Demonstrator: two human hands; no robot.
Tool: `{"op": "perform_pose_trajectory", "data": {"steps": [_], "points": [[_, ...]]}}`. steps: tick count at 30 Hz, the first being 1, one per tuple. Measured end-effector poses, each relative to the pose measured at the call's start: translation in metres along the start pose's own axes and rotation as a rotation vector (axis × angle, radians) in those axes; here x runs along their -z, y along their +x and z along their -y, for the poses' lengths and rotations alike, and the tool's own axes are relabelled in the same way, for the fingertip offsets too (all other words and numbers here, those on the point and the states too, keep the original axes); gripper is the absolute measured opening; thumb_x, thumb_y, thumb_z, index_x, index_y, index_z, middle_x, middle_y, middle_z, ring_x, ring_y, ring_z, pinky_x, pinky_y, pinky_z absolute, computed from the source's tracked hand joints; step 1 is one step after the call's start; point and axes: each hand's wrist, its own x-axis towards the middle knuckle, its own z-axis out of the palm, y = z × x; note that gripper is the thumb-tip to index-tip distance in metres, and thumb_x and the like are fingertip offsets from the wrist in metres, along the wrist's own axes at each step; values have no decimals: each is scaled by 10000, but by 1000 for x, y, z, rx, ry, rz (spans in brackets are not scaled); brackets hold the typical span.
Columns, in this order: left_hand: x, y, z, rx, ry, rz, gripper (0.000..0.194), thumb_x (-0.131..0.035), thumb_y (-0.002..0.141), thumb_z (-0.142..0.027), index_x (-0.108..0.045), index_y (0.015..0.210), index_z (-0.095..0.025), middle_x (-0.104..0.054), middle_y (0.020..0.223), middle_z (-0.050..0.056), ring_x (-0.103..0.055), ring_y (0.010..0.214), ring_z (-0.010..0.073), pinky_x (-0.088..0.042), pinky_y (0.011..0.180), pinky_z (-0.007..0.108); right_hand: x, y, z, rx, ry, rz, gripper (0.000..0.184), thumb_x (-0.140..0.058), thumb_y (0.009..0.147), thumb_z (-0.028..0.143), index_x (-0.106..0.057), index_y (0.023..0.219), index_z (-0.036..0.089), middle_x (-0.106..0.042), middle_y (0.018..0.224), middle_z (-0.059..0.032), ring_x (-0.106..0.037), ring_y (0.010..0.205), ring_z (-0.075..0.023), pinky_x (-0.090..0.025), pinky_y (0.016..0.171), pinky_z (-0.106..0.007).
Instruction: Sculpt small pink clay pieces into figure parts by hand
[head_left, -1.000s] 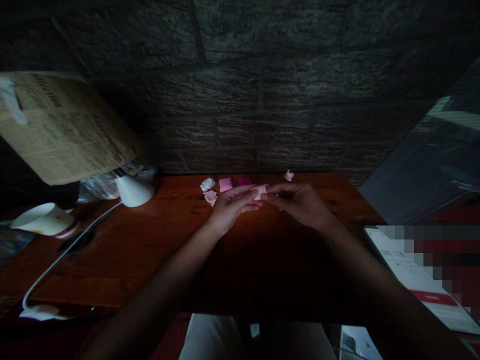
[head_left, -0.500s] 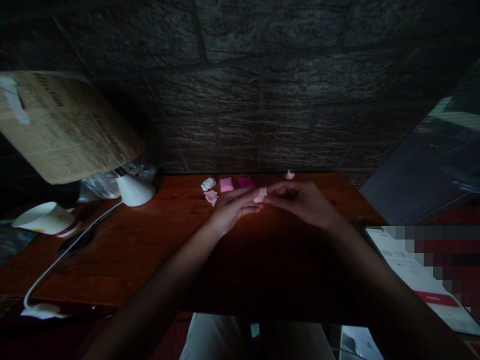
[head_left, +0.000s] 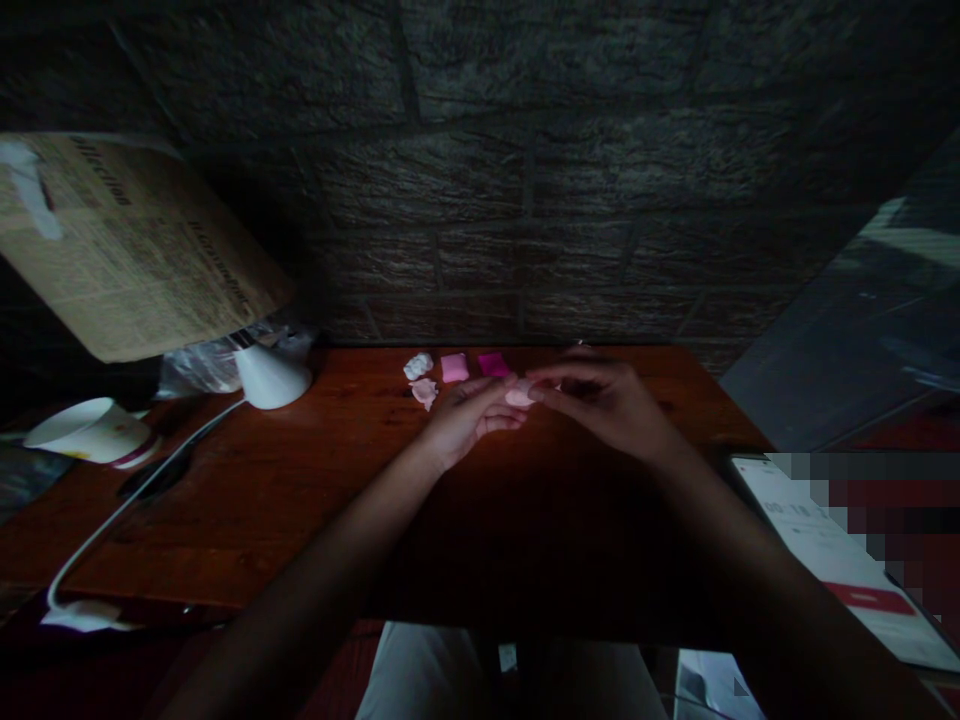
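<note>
Above the table, my left hand (head_left: 472,415) holds a small pale pink piece of modelling clay (head_left: 519,393) between thumb and fingers. My right hand (head_left: 604,395) is closed in a pinch at the clay's right edge, and its fingertips hide part of that edge. Behind the hands lie a white crumpled lump (head_left: 418,365), a pink square block (head_left: 454,368) and a magenta square block (head_left: 493,365). A ragged pale pink scrap (head_left: 424,392) is just left of my left hand.
A white lamp base (head_left: 271,380) with a paper-covered shade (head_left: 142,250) stands at the left, its cable (head_left: 142,492) crossing the table. A paper cup (head_left: 94,432) lies tipped there. A screen showing a timer (head_left: 832,560) is at the right; a stone wall (head_left: 480,200) rises behind.
My right hand has shifted slightly and now covers most of the small pink scrap at the back. The clay in my left hand looks flatter and rounder to view.
</note>
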Motion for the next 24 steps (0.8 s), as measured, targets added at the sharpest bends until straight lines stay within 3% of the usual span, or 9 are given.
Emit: {"op": "perform_pose_trajectory", "data": {"steps": [5, 11, 17, 24], "points": [[-3, -1, 0, -55, 32, -6, 349, -846, 784, -401, -743, 977, -130, -775, 811, 56, -721, 642, 124, -590, 640, 234, 0, 0, 6, -117, 98, -102, 179, -815, 828, 372, -801, 928, 224, -758, 855, -36, -667, 723, -158, -518, 629, -290], [-3, -1, 0, -103, 90, -23, 360, -847, 769, -429, -755, 953, -133, -762, 766, 41, -709, 624, 113, -580, 615, 215, 1, -1, 9, -258, 292, -19, 332, -837, 787, 340, -776, 1092, 222, -805, 978, -60, -665, 590, -129, -445, 388, -213], [-1, -1, 3, -106, 182, 4, 371, -807, 799, -454, -761, 985, -135, -765, 767, 54, -703, 630, 119, -586, 638, 237, 1, -1, 9, -275, 338, 88, 332, -836, 790, 321, -794, 1106, 230, -808, 956, -49, -664, 585, -121, -527, 462, -238], [1, -1, 2, -134, 271, 31, 404, -790, 796, -489, -766, 1001, -143, -770, 820, 70, -704, 653, 129, -596, 656, 255, 3, 0, 5, -294, 385, 141, 241, -814, 816, 346, -824, 1037, 249, -802, 882, -19, -587, 469, -74, -524, 471, -239]]}}
